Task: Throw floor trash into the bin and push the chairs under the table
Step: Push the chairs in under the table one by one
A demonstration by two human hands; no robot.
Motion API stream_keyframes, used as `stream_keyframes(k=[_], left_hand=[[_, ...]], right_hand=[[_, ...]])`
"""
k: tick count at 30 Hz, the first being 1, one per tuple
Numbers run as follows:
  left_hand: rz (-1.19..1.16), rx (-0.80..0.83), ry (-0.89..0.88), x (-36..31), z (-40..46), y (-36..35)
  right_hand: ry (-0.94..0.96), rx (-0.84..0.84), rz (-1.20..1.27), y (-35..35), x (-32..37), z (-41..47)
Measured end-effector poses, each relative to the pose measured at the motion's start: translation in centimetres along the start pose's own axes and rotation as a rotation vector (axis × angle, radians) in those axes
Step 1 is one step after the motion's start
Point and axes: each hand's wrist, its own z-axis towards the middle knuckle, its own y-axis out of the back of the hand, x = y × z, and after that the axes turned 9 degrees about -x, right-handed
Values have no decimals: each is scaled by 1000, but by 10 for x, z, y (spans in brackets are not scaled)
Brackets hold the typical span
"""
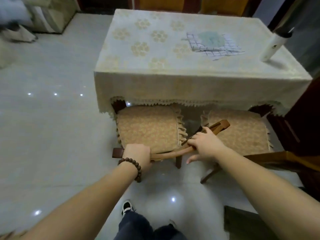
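Hands on the left chair [149,130]: left hand [138,155] has its fingers curled round the curved backrest rail [171,154], right hand [206,145] rests on the rail's other end, fingers loosely spread over it. Chair seat sits partly under the cloth-covered desk [190,84], second chair [242,132] just beside it on the right. Checked cloth [216,44] lies on the desk.
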Motion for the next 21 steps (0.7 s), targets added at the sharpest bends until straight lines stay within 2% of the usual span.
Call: stream_keyframes(k=[4, 12, 21], left_hand=[[-8, -152, -15, 8, -10, -16], [-16, -247, -173, 26, -9, -27], [11, -289, -319, 98, 38, -20]], right_hand=[[34, -96, -24, 0, -1, 4], [18, -99, -27, -5, 8, 7], [-87, -103, 11, 16, 39, 41]])
